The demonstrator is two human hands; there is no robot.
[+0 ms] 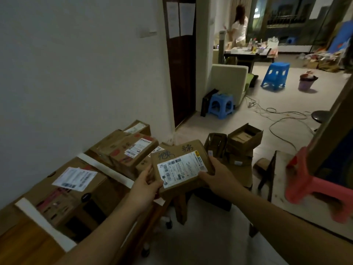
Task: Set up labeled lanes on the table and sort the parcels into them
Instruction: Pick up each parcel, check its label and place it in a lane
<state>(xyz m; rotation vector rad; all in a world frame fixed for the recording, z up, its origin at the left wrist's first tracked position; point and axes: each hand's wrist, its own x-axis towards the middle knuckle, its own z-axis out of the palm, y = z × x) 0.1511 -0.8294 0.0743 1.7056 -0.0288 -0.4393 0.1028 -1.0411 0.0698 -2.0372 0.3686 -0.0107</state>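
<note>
1. One small flat brown cardboard parcel point(181, 166), white shipping label and black marker scrawl on top, held in the air beyond the table's near edge.
2. Left hand point(146, 185) clamps its left end; right hand point(217, 175) clamps its right end, fingers wrapped round the edge.
3. Wooden table point(23, 243) against the wall: two white tape strips point(106, 170) across it, marking lanes.
4. At least four brown labelled boxes point(76, 190) sit on the table.
5. Three blue plastic stools point(276, 75) on the floor behind; one pink stool point(313, 186) at right.
</note>
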